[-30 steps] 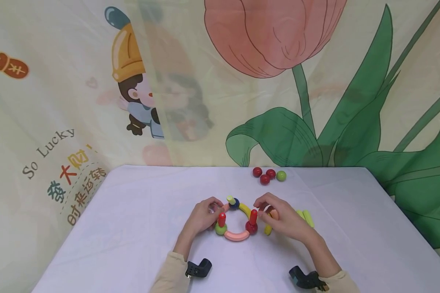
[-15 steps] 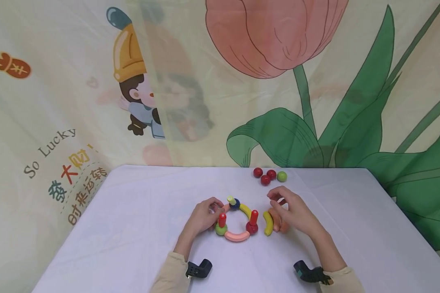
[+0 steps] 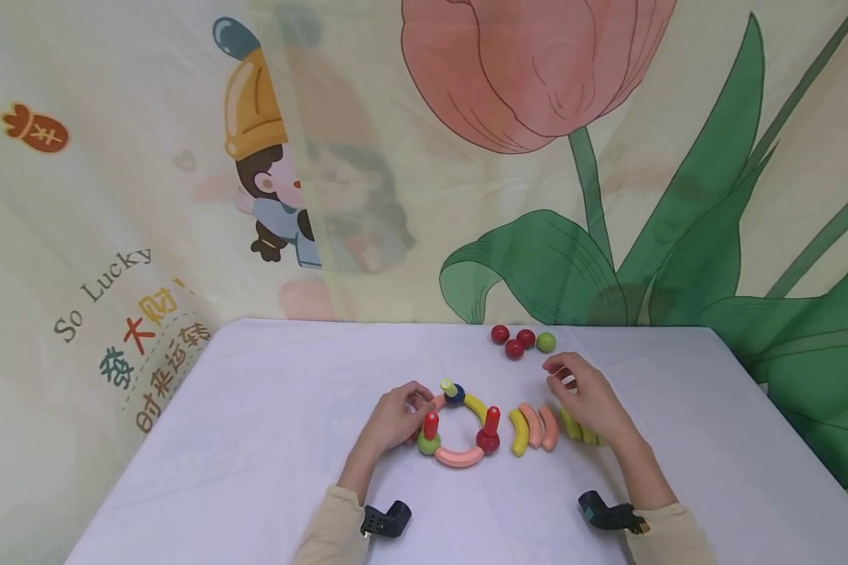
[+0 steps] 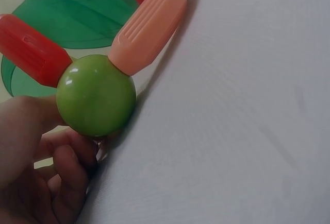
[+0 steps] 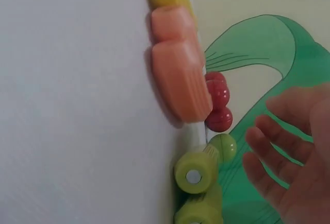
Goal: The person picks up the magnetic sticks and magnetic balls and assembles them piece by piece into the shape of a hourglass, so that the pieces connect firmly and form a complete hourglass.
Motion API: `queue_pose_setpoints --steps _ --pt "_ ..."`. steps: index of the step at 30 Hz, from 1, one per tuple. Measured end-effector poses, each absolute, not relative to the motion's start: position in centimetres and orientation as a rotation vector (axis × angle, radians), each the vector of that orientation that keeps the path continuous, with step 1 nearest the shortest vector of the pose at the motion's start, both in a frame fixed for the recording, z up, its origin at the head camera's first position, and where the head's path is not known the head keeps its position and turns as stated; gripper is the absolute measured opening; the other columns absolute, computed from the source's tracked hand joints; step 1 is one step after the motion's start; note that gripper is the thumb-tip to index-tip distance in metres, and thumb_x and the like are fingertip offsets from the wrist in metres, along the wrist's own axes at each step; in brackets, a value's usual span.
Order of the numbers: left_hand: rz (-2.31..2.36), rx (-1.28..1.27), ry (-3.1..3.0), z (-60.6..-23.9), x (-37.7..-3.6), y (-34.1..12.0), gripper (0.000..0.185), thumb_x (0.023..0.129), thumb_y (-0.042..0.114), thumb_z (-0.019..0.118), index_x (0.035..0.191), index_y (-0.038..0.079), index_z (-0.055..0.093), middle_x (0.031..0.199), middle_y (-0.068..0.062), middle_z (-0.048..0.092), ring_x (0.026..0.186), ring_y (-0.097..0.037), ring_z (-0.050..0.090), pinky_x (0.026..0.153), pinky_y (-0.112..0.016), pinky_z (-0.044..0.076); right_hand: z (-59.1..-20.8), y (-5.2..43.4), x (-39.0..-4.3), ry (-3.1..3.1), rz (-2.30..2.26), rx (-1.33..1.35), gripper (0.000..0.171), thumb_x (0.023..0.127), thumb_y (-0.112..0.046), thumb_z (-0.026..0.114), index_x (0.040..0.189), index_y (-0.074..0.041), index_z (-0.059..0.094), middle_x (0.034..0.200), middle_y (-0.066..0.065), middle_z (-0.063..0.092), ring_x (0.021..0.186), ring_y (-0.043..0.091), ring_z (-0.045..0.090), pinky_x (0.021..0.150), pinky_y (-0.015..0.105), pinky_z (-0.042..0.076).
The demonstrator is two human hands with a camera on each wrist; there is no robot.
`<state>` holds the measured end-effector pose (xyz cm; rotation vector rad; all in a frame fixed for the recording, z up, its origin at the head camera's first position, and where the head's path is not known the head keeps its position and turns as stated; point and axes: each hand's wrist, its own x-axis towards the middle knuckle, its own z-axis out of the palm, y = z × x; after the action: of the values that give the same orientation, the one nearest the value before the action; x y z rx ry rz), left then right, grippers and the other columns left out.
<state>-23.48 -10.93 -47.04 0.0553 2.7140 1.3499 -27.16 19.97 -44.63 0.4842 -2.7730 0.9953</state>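
Left hand pinches the ring, well in from the table edge. Right hand, fingers parted, hangs near green sticks.

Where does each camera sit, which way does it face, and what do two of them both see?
Head: on the head, facing forward and down at the table and toy ring; left hand, right hand and sleeves show.
Left wrist: on that wrist, facing the green ball; part of the left hand shows.
Right wrist: on that wrist, facing pink sticks and yellow-green sticks; right-hand fingers show.
Shared: head and right wrist both show loose red balls.
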Motion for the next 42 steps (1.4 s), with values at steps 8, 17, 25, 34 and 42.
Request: queue_pose_setpoints --steps 8,17,25,34,42 --pt "1.364 0.059 2.720 -47.1 -23.6 -10.9 0.022 0.089 0.031 0.063 0.105 0.015 0.062 0.082 -0.002 0.059 0.045 -0.012 0.049 0.047 -0.027 0.046 -44.2 20.5 -29.4 -2.804 0.943 0.425 0.025 0.093 -0.013 0.054 0.115 -0.001 0.055 0.106 0.015 0.057 0.097 0.028 0.057 0.082 0.045 0.051" --pt "1.360 0.050 2.720 -47.1 -23.6 -10.7 0.021 0.089 0.030 0.064 0.104 0.015 0.063 0.081 -0.001 0.059 0.046 -0.012 0.049 0.048 -0.026 0.045 -43.8 20.8 -32.0 -2.863 0.852 0.403 0.034 0.091 -0.011 0.054 0.122 0.001 0.051 0.121 0.023 0.050 0.110 0.040 0.051 0.090 0.054 0.045" --pt "1.361 0.041 2.717 -47.2 -23.4 -10.5 0.019 0.089 0.028 0.063 0.104 0.016 0.063 0.081 -0.002 0.059 0.046 -0.013 0.050 0.048 -0.026 0.045 -44.4 20.8 -34.4 -2.973 0.794 0.442 0.053 0.090 -0.010 0.054 0.139 0.001 0.038 0.140 0.032 0.035 0.127 0.051 0.037 0.100 0.064 0.033" --pt "1.362 0.060 2.727 -47.5 -23.4 -10.6 0.022 0.088 0.031 0.064 0.104 0.016 0.063 0.081 -0.001 0.058 0.048 -0.012 0.050 0.049 -0.026 0.045 -45.0 20.2 -34.7 -3.053 0.785 0.401 0.035 0.090 -0.010 0.056 0.124 -0.001 0.054 0.124 0.026 0.051 0.112 0.041 0.051 0.096 0.057 0.041" --pt "1.346 0.057 2.745 -47.3 -23.6 -10.9 0.020 0.089 0.030 0.063 0.103 0.016 0.063 0.080 -0.001 0.058 0.048 -0.012 0.049 0.048 -0.026 0.045 -44.9 20.0 -34.4 -3.038 0.891 0.376 0.034 0.091 -0.013 0.054 0.123 -0.001 0.054 0.122 0.024 0.054 0.110 0.037 0.052 0.095 0.053 0.044"
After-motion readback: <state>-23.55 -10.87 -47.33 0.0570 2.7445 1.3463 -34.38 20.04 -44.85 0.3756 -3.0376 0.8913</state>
